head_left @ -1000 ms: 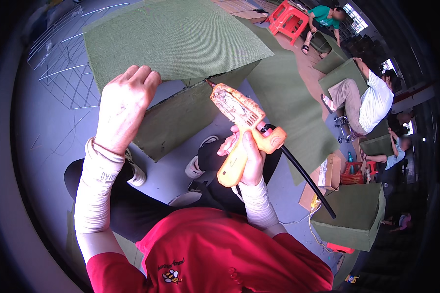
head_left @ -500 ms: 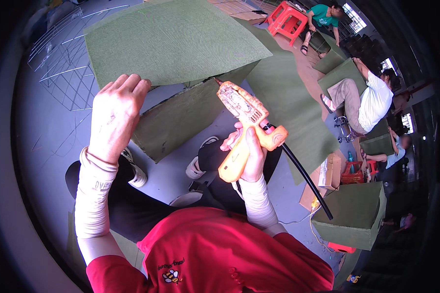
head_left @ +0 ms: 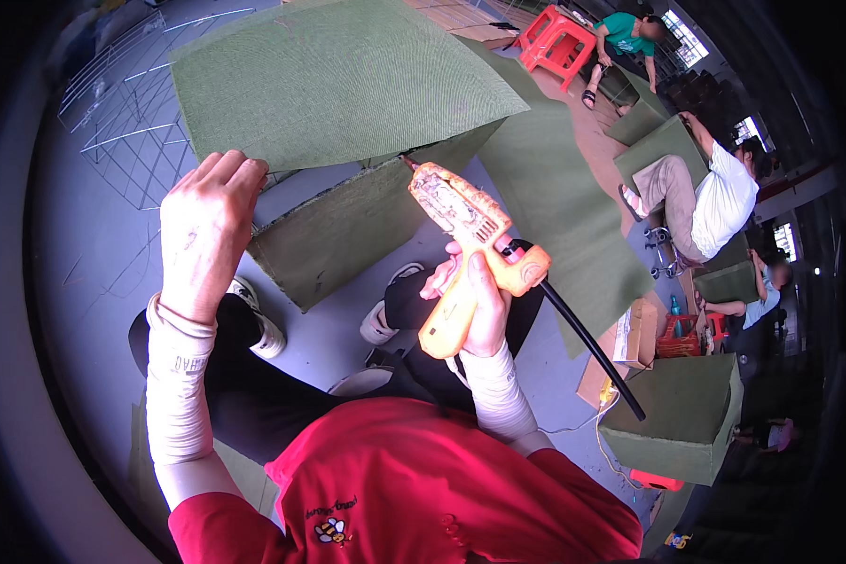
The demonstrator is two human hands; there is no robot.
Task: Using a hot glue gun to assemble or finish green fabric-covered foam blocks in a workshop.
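In my right hand [head_left: 479, 305] is an orange hot glue gun [head_left: 465, 216], gripped by its handle. A long black glue stick [head_left: 592, 348] sticks out of its back end. The gun's nozzle is at the edge where a green fabric sheet [head_left: 338, 85] meets the side of a green-covered box [head_left: 348, 235]. My left hand [head_left: 211, 211] is closed on the sheet's near left corner and holds it up off the box. A dark gap shows between the sheet and the box's upper edge there.
Bare wire frames [head_left: 132, 132] stand at the far left. Green fabric [head_left: 564, 207] covers floor at the right. Another green box [head_left: 677, 414], a cardboard box [head_left: 637, 334] and a cable [head_left: 600, 442] are at the right. Red stools [head_left: 556, 42] and several people at work are beyond.
My left hand has moved slightly left and down with the fabric corner. The glue gun's nozzle has shifted a little left along the box edge.
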